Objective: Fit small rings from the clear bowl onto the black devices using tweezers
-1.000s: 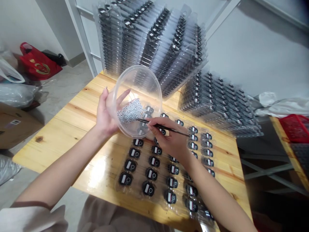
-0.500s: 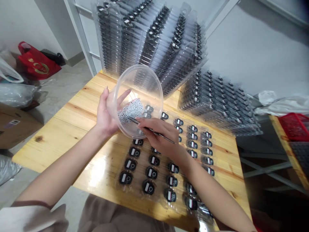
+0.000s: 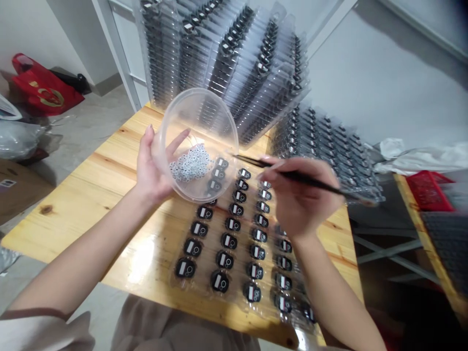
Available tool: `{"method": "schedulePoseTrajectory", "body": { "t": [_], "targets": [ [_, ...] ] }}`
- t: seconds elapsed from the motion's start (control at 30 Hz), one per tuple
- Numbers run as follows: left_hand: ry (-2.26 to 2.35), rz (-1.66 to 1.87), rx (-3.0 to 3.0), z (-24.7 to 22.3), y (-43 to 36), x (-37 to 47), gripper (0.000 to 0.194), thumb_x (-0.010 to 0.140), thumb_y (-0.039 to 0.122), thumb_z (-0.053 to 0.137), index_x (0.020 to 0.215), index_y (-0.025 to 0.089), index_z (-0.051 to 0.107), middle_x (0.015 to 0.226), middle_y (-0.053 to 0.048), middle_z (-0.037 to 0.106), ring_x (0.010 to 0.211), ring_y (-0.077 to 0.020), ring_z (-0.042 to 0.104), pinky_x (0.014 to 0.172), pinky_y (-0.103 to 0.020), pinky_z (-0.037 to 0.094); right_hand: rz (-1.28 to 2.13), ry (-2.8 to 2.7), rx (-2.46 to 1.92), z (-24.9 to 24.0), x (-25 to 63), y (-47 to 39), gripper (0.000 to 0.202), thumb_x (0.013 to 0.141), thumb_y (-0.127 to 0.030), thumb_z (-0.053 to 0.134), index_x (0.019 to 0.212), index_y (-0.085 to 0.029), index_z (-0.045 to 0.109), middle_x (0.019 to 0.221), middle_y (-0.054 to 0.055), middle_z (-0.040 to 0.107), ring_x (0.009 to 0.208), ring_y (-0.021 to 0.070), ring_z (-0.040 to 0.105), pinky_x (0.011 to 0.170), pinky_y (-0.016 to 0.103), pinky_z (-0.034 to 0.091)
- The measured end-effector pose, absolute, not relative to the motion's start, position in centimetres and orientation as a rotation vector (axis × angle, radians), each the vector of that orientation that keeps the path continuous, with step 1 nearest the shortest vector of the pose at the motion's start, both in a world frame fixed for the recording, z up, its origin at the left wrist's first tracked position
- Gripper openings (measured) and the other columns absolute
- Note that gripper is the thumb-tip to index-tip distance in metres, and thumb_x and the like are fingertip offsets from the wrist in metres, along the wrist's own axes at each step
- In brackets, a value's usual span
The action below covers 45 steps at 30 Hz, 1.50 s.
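Observation:
My left hand (image 3: 151, 168) is wrapped round a clear round plastic tub (image 3: 223, 109), tilted so that its mouth faces me. Many small pale ring-like pieces (image 3: 192, 163) are heaped low inside it. In my right hand (image 3: 307, 195) is a pair of dark tweezers (image 3: 292, 175), pinched and slightly blurred. Their tips point left, near the tub's right rim; whether they grip a piece is too small to tell. Beneath both hands lies a clear plastic tray (image 3: 241, 273) with rows of small black devices (image 3: 229, 241), each bearing a white rectangle and ring-like marks.
Behind the tub rises a tall stack of clear trays (image 3: 226, 63) with black parts. A lower tray stack (image 3: 325, 141) stands to its right. The wooden table (image 3: 84, 200) ends at the left. A red bag (image 3: 47, 90) is on the floor, and a red basket (image 3: 427, 190) is far right.
My right hand has drawn the tweezers out of the heap of small pieces and moved right and slightly up. My left hand still holds the tub, and the whole view has shifted slightly.

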<state>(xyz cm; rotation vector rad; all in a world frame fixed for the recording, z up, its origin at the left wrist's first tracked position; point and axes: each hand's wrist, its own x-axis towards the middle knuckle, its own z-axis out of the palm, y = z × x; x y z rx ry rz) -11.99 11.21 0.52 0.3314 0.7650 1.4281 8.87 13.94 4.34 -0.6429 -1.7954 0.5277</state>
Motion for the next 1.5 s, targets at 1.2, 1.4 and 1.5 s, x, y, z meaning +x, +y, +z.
{"method": "schedulePoseTrajectory", "body": {
  "t": [1.2, 1.4, 1.5],
  "targets": [
    [0.84, 1.452, 0.497, -0.6, 11.5, -14.0, 0.089, 0.075, 0.076, 0.032, 0.145, 0.021, 0.026, 0.12, -0.017, 0.06, 0.126, -0.0456, 0.04, 0.095, -0.07, 0.036, 0.537, -2.142, -1.077, -2.4, 10.0, 19.6, 0.005, 0.081, -0.024, 0.055, 0.083, -0.022, 0.059, 0.078, 0.0, 0.067, 0.067, 0.0147, 0.063, 0.064, 0.026, 0.049],
    [0.847, 1.441, 0.51, -0.6, 11.6, -14.1, 0.088, 0.076, 0.076, 0.029, 0.145, 0.021, 0.025, 0.124, -0.017, 0.058, 0.126, -0.0446, 0.043, 0.095, -0.069, 0.038, 0.547, -2.15, -1.082, -2.4, 10.0, 19.6, 0.006, 0.082, -0.025, 0.054, 0.084, -0.022, 0.059, 0.08, 0.001, 0.067, 0.068, 0.0149, 0.063, 0.066, 0.026, 0.049],
    [0.843, 1.438, 0.51, -0.7, 11.7, -14.1, 0.089, 0.075, 0.076, 0.029, 0.145, 0.022, 0.026, 0.125, -0.017, 0.058, 0.125, -0.0437, 0.044, 0.095, -0.067, 0.04, 0.55, -2.154, -1.09, -2.3, 10.0, 19.6, 0.007, 0.082, -0.026, 0.054, 0.085, -0.022, 0.06, 0.081, 0.001, 0.067, 0.067, 0.0149, 0.062, 0.066, 0.026, 0.048]
  ]
}}
